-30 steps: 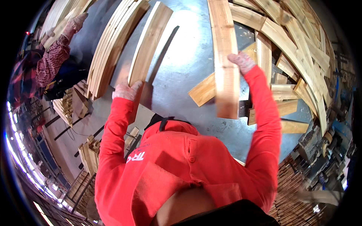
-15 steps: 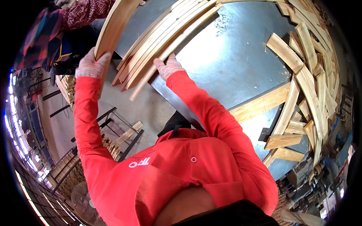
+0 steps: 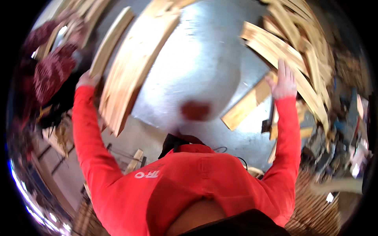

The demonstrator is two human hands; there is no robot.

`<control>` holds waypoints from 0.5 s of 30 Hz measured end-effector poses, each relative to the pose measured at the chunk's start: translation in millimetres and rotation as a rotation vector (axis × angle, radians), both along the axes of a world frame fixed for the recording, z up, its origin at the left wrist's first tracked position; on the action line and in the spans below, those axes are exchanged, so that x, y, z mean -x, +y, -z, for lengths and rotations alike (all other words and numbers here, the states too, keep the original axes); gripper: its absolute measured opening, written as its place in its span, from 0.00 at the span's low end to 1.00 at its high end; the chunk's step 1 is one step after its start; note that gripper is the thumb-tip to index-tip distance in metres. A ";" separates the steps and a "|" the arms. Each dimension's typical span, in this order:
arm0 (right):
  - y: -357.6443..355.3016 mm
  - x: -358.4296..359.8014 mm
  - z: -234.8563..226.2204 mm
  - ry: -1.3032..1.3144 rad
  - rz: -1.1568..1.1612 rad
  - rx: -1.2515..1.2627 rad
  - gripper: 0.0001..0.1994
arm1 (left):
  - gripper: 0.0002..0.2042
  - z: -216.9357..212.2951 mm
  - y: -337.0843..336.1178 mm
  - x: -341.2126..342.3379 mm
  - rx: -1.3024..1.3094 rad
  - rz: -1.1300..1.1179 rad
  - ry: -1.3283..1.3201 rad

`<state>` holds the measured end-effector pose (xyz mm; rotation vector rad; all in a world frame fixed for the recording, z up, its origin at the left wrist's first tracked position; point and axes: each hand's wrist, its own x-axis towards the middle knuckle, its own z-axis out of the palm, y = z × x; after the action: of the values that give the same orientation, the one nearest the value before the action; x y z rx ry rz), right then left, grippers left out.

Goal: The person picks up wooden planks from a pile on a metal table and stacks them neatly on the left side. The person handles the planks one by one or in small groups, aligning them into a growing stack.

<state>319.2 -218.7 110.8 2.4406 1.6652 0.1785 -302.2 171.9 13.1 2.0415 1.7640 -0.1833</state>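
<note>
At the left edge of the metal table, my left hand (image 3: 87,80) is closed on the near end of a curved wooden board (image 3: 112,39); its fingers are blurred and partly hidden. Just right of that board lies a stack of similar curved boards (image 3: 136,65), their faces side by side. My right hand (image 3: 284,83) is over on the right, fingers stretched out and apart, at a long curved board (image 3: 303,84) on the edge of a loose pile. Whether its fingertips touch the wood I cannot tell. A flat straight-looking board (image 3: 248,104) lies beside this hand.
The shiny metal table (image 3: 193,59) spreads between stack and pile. Crossed curved pieces (image 3: 311,47) are heaped at the right. Another person's patterned sleeve (image 3: 55,72) is at the far left, near more boards (image 3: 94,17). Stacked wood stands on the floor at lower right (image 3: 311,200).
My right hand has left the stack and swung right to the loose pile, opening. The left hand's board has come down lower beside the stack. My view has turned a little.
</note>
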 end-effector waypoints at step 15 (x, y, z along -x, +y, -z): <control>-36.4 8.1 66.6 1.073 0.477 -0.042 0.43 | 0.18 -6.7 -335.3 -352.0 0.632 0.377 -1.117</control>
<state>311.2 -255.0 44.2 3.0714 1.1897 -1.3673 49.7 -163.4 19.8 1.4678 0.5316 0.2344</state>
